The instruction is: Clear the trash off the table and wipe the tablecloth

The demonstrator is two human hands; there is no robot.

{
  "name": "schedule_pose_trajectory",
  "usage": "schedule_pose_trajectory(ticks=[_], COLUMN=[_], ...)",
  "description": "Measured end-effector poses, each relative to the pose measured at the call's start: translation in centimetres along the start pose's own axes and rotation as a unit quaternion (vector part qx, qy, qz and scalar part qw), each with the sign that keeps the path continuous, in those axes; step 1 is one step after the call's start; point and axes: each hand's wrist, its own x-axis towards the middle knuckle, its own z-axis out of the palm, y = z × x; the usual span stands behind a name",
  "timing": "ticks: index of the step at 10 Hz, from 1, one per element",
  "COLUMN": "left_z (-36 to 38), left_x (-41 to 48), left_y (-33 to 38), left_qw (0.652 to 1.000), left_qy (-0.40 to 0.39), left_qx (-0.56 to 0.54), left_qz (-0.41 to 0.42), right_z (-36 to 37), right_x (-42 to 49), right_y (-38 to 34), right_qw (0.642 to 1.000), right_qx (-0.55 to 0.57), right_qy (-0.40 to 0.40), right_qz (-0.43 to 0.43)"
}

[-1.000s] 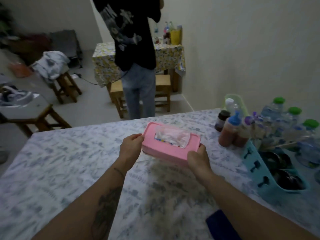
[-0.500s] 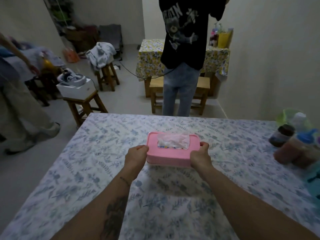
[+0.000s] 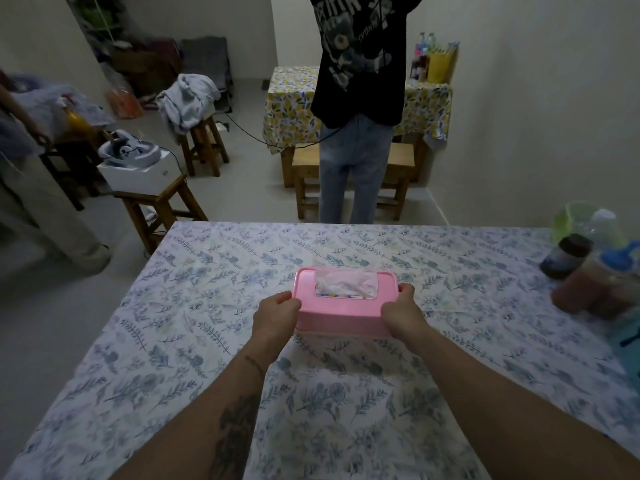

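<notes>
A pink tissue box (image 3: 341,315) with white tissue showing through its top slot is in the middle of the table, over the white tablecloth with a blue leaf print (image 3: 207,327). My left hand (image 3: 275,315) grips its left end and my right hand (image 3: 401,315) grips its right end. The box is level; I cannot tell whether its base touches the cloth. No loose trash shows on the cloth.
Sauce bottles (image 3: 568,268) and a green container (image 3: 575,216) crowd the table's right edge. A person in a black shirt (image 3: 360,98) stands just beyond the far edge. Wooden stools (image 3: 156,206) and another person (image 3: 31,188) are at the left.
Both hands carried the pink box leftward, away from the bottles, to the table's middle. My view swung left with it, so the bottles now sit at the right edge of the frame.
</notes>
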Motion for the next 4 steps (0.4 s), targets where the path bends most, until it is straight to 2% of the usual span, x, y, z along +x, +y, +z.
schedule_pose_trajectory(ticks=[2,3,4], left_z=[0.4,-0.1,-1.2], left_x=[0.4,0.0,0.6], left_y=[-0.1,0.3,2.0], left_qw=[0.998,0.990,0.969], left_qy=[0.011,-0.016,-0.022], left_qx=[0.058,0.136,0.241], left_qz=[0.024,0.042,0.052], right_z=[-1.4,-3.3,-6.9], right_x=[0.7,0.8,1.3], right_y=[-0.1,-0.7,-2.9], right_qw=[0.996,0.974,0.947], right_qx=[-0.077,-0.195,-0.294], right_qy=[-0.044,-0.099,-0.054], right_qz=[-0.024,-0.055,-0.113])
